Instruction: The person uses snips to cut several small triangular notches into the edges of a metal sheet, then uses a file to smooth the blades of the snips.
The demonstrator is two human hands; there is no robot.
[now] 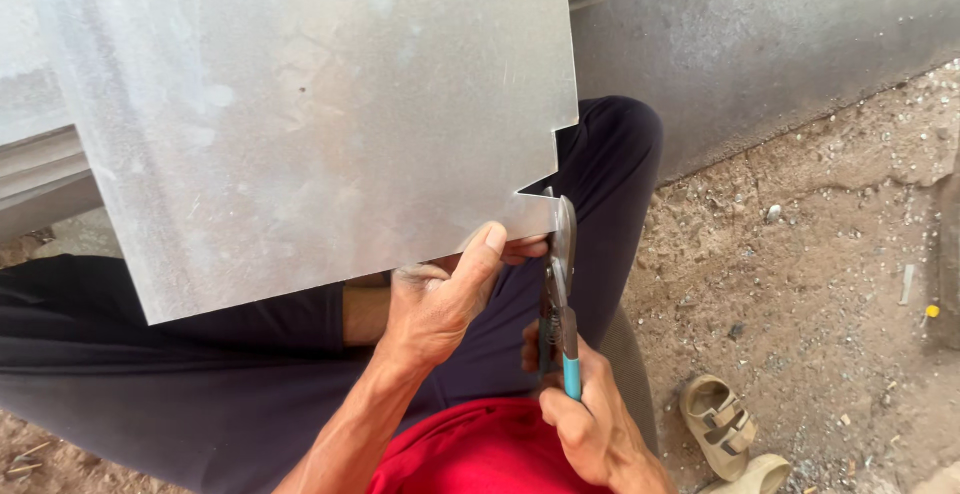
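Observation:
A large grey metal sheet (310, 104) lies across my lap, with a square notch cut out of its right edge. My left hand (440, 299) grips the sheet's lower edge, thumb on top near the notch corner. My right hand (585, 414) holds tin snips (558, 294) with blue handles. The blades bite the sheet's small lower-right tab just below the notch.
I sit on sandy, gravelly ground (800, 254) in dark trousers and a red shirt. A grey wall (760, 44) runs behind the sheet. A beige sandal (720, 419) lies at the lower right, and a second one is partly in view beside it.

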